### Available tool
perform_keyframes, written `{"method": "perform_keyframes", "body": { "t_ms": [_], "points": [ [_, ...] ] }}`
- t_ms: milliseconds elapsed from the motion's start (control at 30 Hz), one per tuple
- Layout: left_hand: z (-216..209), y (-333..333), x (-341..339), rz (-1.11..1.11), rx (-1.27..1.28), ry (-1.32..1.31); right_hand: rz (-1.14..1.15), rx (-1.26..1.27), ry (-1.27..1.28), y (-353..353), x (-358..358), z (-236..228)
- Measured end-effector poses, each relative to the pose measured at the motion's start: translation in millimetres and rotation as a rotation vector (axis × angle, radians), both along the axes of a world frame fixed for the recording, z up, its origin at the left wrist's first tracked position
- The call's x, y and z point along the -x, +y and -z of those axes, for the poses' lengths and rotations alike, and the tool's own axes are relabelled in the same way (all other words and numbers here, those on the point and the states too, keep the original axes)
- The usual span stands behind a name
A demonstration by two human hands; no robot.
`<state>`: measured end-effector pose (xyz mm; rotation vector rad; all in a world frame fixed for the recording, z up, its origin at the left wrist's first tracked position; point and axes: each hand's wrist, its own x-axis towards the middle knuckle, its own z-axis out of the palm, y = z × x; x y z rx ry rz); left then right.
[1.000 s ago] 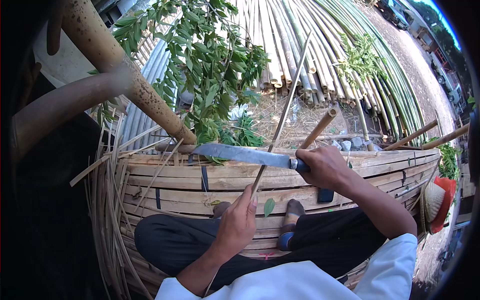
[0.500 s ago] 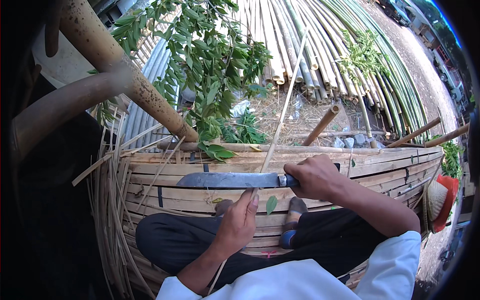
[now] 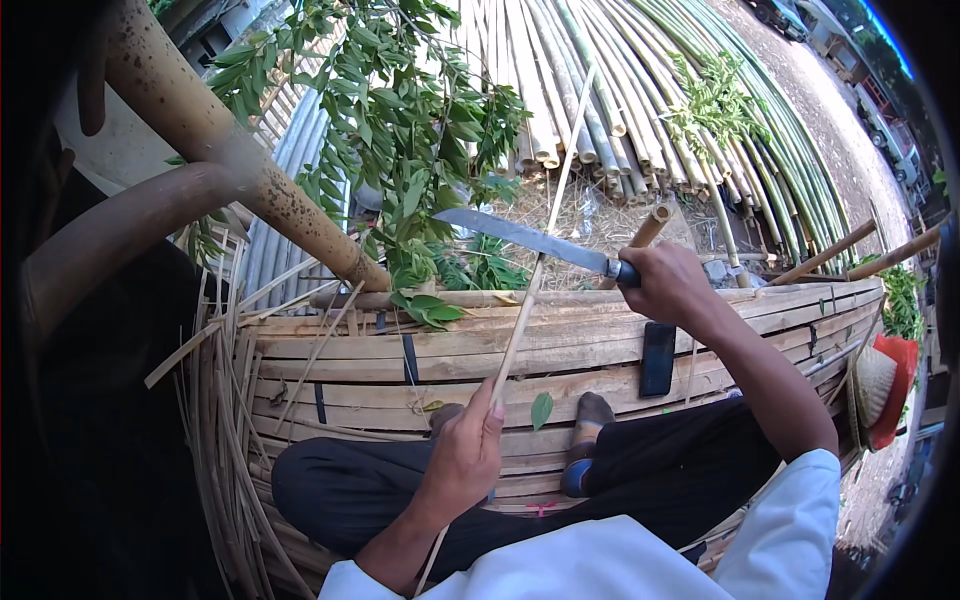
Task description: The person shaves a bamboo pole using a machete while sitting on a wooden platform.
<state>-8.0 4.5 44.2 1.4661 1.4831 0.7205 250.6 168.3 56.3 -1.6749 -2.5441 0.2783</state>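
Bamboo strip: slanting up from left grip, crossed by knife | likely light, springy, sharp-edged; hold low, clear of knife | left closed round strip; right grip clasping knife handle

Two hands, one knife, one bamboo strip, one phone, apparently one hat

Bright outdoor daylight. Bamboo poles near blown out up top; left side crushed to near-black. Fisheye rim black, slats bowed. Hazy smudge on curved pole. Knife blade reasonably sharp.
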Motion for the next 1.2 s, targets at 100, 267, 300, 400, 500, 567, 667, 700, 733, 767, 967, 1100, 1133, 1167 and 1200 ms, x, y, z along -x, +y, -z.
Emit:
{"method": "perform_keyframes", "body": {
  "t_ms": [100, 267, 300, 400, 500, 567, 667, 700, 733, 767, 967, 1100, 1133, 1167, 1200],
  "points": [
    [3, 0, -3, 0.041, 0.112, 0.021, 0.085, 0.050, -0.026, 0, -10, 1],
    [-1, -4, -2, 0.038, 0.023, -0.001, -0.182, 0.032, 0.040, -24, 15, 2],
    [-2, -4, -2, 0.032, 0.028, 0.014, -0.096, 0.040, 0.010, -16, 9, 1],
    [4, -2, -3, 0.052, 0.042, 0.041, 0.171, 0.106, -0.055, 16, -22, 0],
    [12, -7, -1, 0.048, 0.051, 0.058, 0.083, 0.078, 0.003, 2, -9, 8],
    [7, -8, -1, 0.031, 0.032, 0.043, -0.064, 0.062, 0.004, -12, 7, -3],
    [-2, -6, -2, 0.074, 0.048, -0.001, 0.058, 0.072, 0.012, 5, -18, 1],
    [0, -7, -3, 0.078, 0.044, 0.000, 0.244, 0.124, -0.043, 20, -32, 6],
    [5, -9, -3, 0.100, 0.083, 0.036, 0.303, 0.155, -0.022, 27, -39, 3],
    [8, -10, -3, 0.123, 0.121, 0.070, 0.311, 0.173, -0.032, 27, -41, 4],
    [1, -9, -4, 0.090, 0.077, 0.046, 0.054, 0.137, -0.049, -1, -14, 2],
    [8, -11, -6, 0.155, 0.077, 0.052, 0.372, 0.113, -0.052, 31, -61, 8],
    [13, -12, -5, 0.152, 0.074, 0.053, 0.385, 0.100, -0.063, 29, -60, 6],
    [17, -13, -3, 0.131, 0.115, -0.035, 0.354, 0.081, 0.002, 24, -54, 8],
    [21, -13, -2, 0.109, 0.155, -0.122, 0.322, 0.062, 0.067, 18, -43, 10]
  ]
}}
